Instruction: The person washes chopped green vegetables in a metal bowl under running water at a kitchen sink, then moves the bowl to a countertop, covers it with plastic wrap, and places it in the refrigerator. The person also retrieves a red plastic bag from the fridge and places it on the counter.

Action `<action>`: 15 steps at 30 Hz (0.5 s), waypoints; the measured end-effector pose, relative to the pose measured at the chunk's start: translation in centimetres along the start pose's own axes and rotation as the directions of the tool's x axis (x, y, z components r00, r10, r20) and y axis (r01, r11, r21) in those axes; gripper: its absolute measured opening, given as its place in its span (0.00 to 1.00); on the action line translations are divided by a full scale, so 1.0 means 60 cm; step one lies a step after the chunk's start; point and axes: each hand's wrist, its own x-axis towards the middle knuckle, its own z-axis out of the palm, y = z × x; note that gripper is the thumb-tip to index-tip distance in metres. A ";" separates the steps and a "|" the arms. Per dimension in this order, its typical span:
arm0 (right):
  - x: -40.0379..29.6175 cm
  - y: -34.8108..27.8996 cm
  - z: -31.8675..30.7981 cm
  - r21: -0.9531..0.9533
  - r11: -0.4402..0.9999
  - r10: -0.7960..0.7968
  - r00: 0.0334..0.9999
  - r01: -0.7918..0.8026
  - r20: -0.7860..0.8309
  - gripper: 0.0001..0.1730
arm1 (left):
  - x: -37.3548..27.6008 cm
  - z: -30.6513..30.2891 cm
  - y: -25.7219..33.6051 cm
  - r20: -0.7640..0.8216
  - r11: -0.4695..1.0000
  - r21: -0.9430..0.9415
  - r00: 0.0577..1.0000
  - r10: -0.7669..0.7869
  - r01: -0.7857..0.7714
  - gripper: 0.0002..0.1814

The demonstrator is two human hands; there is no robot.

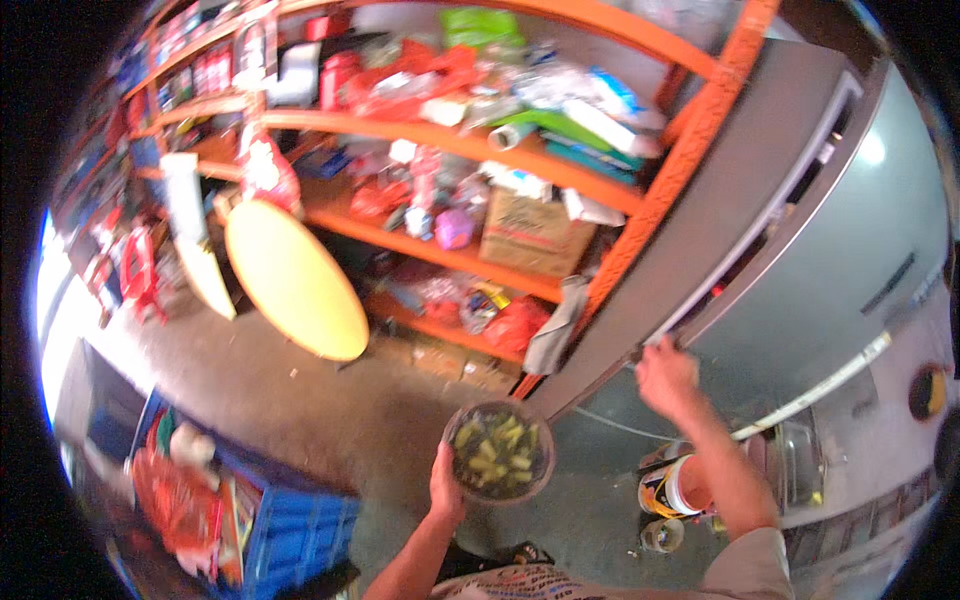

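My left hand grips the side of a round bowl, which I hold out in front of my body. Inside it are cut green vegetable pieces, apparently in dark liquid. With bent fingers, my right hand grasps the lower edge of a silver-grey refrigerator door. That door stands slightly ajar. Through the narrow gap beside its pale seal, a few items show, too blurred to name.
Orange metal shelving holds bags and a cardboard box. A yellow oval board leans nearby. At lower left sits a filled blue crate. A paint-type bucket and a small tub stand under my right arm.
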 end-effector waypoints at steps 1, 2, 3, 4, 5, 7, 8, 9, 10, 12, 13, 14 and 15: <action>-0.030 -0.009 -0.014 0.077 0.996 -0.039 0.998 0.042 -0.038 0.13 | 0.005 0.002 0.003 0.054 1.000 0.014 0.998 0.020 -0.021 0.29; -0.070 -0.015 -0.029 0.157 0.986 -0.043 0.996 0.054 -0.072 0.13 | 0.017 -0.003 -0.004 0.054 1.000 0.011 0.998 -0.024 0.023 0.29; -0.115 -0.020 -0.036 0.249 0.966 -0.043 0.992 0.071 -0.115 0.12 | 0.030 -0.011 -0.013 0.045 0.998 0.012 0.997 -0.062 0.062 0.29; -0.166 -0.029 -0.063 0.368 0.929 0.003 0.996 0.032 -0.095 0.10 | 0.040 -0.017 -0.030 0.056 0.991 0.071 0.992 -0.116 0.112 0.29; -0.211 -0.028 -0.045 0.468 0.880 0.027 0.975 0.081 -0.220 0.08 | 0.052 -0.014 -0.037 0.052 0.980 0.136 0.987 -0.154 0.146 0.30; -0.341 -0.005 0.002 0.748 0.624 0.047 0.966 -0.227 0.253 0.07 | 0.056 0.031 -0.058 0.052 0.934 0.247 0.959 -0.278 0.257 0.29; -0.409 0.006 0.031 0.767 0.469 0.004 0.869 -0.438 0.494 0.09 | 0.076 0.029 -0.085 0.070 0.901 0.301 0.935 -0.348 0.313 0.29; -0.458 0.020 0.056 0.688 0.278 -0.008 0.714 -0.671 0.700 0.12 | 0.093 0.030 -0.111 0.143 0.899 0.302 0.917 -0.373 0.319 0.29; -0.503 0.034 0.087 0.517 0.099 -0.026 0.517 -0.851 0.856 0.15 | 0.124 0.009 -0.144 0.129 0.879 0.357 0.916 -0.381 0.315 0.28; -0.584 0.058 0.135 0.250 -0.192 -0.044 0.262 -0.949 0.964 0.16 | 0.122 0.070 -0.180 0.189 0.843 0.441 0.886 -0.424 0.309 0.28; -0.609 0.069 0.160 0.202 -0.291 -0.011 0.214 -0.935 0.977 0.16 | 0.126 0.091 -0.200 0.231 0.832 0.469 0.868 -0.439 0.296 0.30; -0.635 0.084 0.182 0.190 -0.363 0.031 0.192 -0.912 0.981 0.17 | 0.128 0.115 -0.221 0.275 0.818 0.499 0.842 -0.463 0.287 0.29; -0.651 0.095 0.209 0.193 -0.426 0.065 0.184 -0.884 0.981 0.17 | 0.112 0.159 -0.225 0.229 0.821 0.382 0.817 -0.529 0.425 0.20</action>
